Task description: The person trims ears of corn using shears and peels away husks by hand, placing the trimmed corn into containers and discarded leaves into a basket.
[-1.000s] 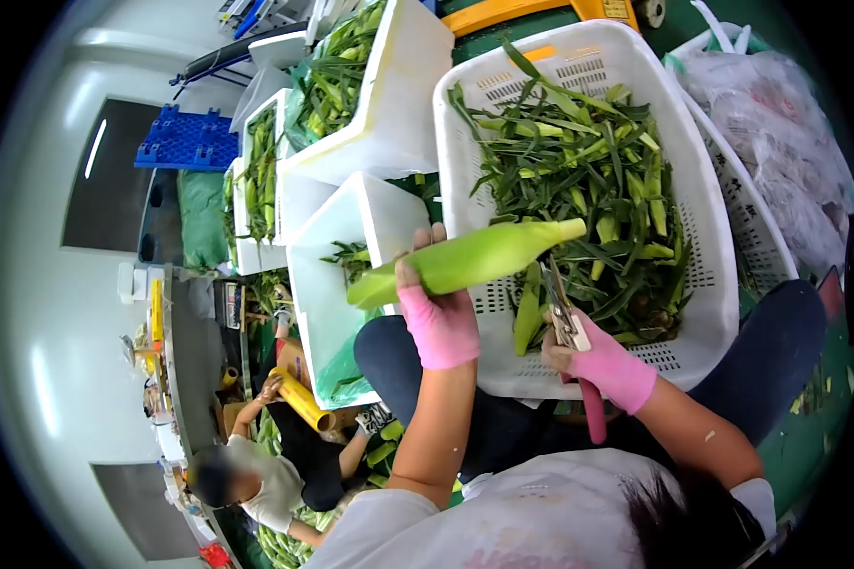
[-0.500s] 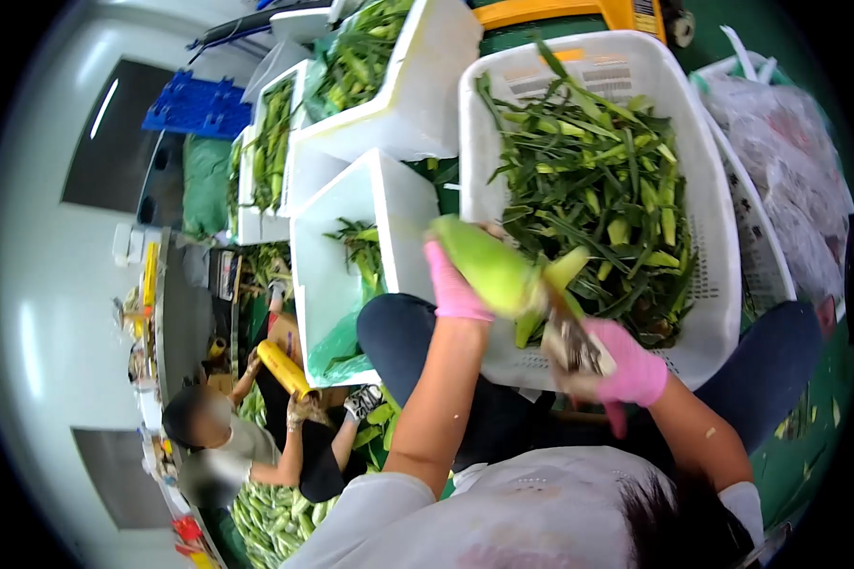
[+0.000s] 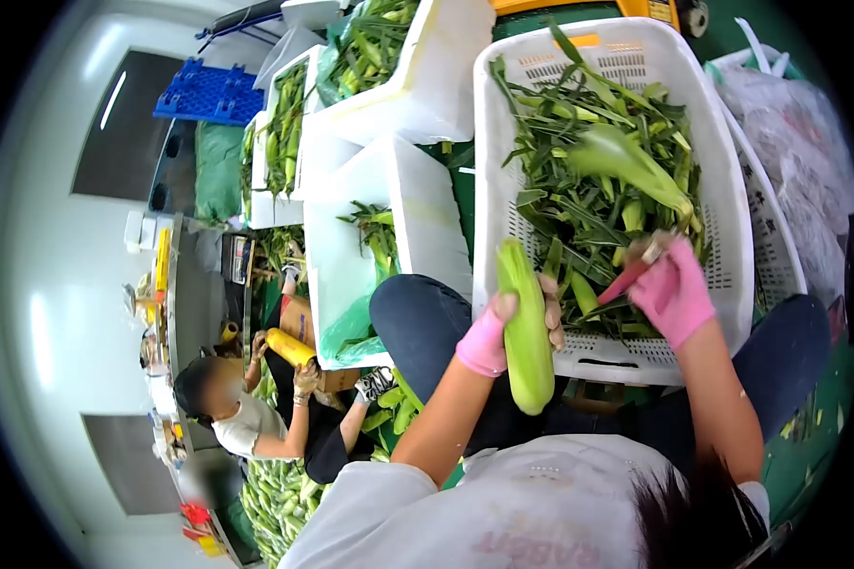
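Observation:
My left hand (image 3: 489, 339), in a pink glove with brownish fingertips, is closed around a pale green ear of corn (image 3: 526, 332) that stands nearly upright over my lap. Over the near part of the white basket (image 3: 489, 180) is my right hand (image 3: 678, 294), also pink-gloved. Its fingers are closed on a knife whose red handle (image 3: 621, 283) shows; the blade is blurred and partly hidden. A blurred piece of green husk (image 3: 631, 169) appears above the leaves (image 3: 579, 223) heaped in the basket.
White foam boxes (image 3: 427, 223) with corn and leaves stand left of the basket. A bag of clear plastic (image 3: 783, 142) lies to the right. At the left, another person (image 3: 266, 417) sits holding a yellow roll (image 3: 291, 348), near a pile of corn ears (image 3: 280, 503).
The ear has come down toward my lap in my left hand and is slimmer, its outer leaves gone. My right hand has moved up and right, away from it. A husk piece is now over the basket.

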A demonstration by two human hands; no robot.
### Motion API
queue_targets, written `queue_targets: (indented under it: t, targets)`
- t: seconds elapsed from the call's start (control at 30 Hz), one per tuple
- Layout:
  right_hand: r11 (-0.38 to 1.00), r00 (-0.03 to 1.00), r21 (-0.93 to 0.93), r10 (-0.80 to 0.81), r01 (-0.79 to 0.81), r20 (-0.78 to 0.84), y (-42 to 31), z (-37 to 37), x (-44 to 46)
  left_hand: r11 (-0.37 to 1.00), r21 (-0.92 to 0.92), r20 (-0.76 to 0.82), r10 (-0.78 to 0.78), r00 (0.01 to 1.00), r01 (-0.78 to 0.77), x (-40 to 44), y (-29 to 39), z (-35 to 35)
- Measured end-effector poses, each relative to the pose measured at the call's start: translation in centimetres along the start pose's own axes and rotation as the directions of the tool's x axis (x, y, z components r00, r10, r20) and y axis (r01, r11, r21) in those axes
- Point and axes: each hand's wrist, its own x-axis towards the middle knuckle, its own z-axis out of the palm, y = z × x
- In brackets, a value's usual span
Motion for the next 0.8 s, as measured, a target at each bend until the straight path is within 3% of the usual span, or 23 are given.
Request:
queue_targets:
  t: [0.07, 0.1, 0.17, 0.2, 0.23, 0.27, 0.3, 0.37, 0.47, 0.6, 0.77, 0.8]
  targets:
    - [0.934, 0.933, 0.047, 0.351, -0.355, 0.076, 1.9, -4.4, 0.0, 0.937, 0.327, 0.045, 0.112, 0.993, -0.121, 0.4, 1.6, 1.1]
    - [0.925, 0.928, -0.078, 0.372, -0.372, -0.007, 3.0, -2.3, -1.6, 0.868, 0.472, 0.068, 0.140, 0.988, -0.156, 0.7, 2.7, 1.8]
    - [0.943, 0.952, -0.129, 0.303, -0.305, -0.042, 4.4, 2.7, -3.4, 0.671, 0.710, 0.109, 0.194, 0.975, -0.213, 0.8, 4.0, 2.9]
    - [0.927, 0.976, -0.324, 0.214, -0.187, 0.049, 3.8, 4.0, -4.1, 0.632, 0.719, 0.129, 0.286, 0.949, -0.289, 1.0, 3.7, 2.5]
    - [0.871, 0.978, -0.489, 0.141, -0.050, 0.151, 3.0, 5.3, -4.8, 0.497, 0.799, 0.198, 0.315, 0.928, -0.339, 1.2, 4.0, 2.5]
    - [0.839, 0.989, -0.541, 0.030, 0.054, 0.145, 2.4, 6.5, -5.7, 0.351, 0.853, 0.275, 0.326, 0.904, -0.386, 1.4, 4.8, 2.6]
    - [0.780, 0.986, -0.611, -0.041, 0.133, 0.162, 1.7, 7.1, -6.2, 0.194, 0.879, 0.361, 0.326, 0.874, -0.436, 1.7, 5.4, 2.9]
    - [0.699, 0.976, -0.683, -0.112, 0.210, 0.185, 0.9, 7.6, -7.2, 0.110, 0.880, 0.409, 0.320, 0.854, -0.463, 2.3, 5.6, 3.5]
    - [0.701, 0.975, -0.686, -0.061, 0.195, 0.215, -0.3, 8.6, -8.3, -0.030, 0.850, 0.515, 0.258, 0.817, -0.526, 3.5, 5.0, 3.2]
    - [0.693, 0.956, -0.680, -0.047, 0.239, 0.289, -0.8, 7.6, -7.8, -0.046, 0.808, 0.580, 0.236, 0.780, -0.587, 4.8, 3.9, 2.7]
    - [0.630, 0.968, -0.754, 0.011, 0.187, 0.249, -1.1, 6.8, -7.1, -0.264, 0.779, 0.617, 0.164, 0.769, -0.569, 5.5, 4.6, 3.3]
    - [0.588, 0.955, -0.765, -0.041, 0.262, 0.295, -0.8, 6.5, -6.9, -0.323, 0.763, 0.628, 0.163, 0.761, -0.561, 5.6, 4.7, 3.3]
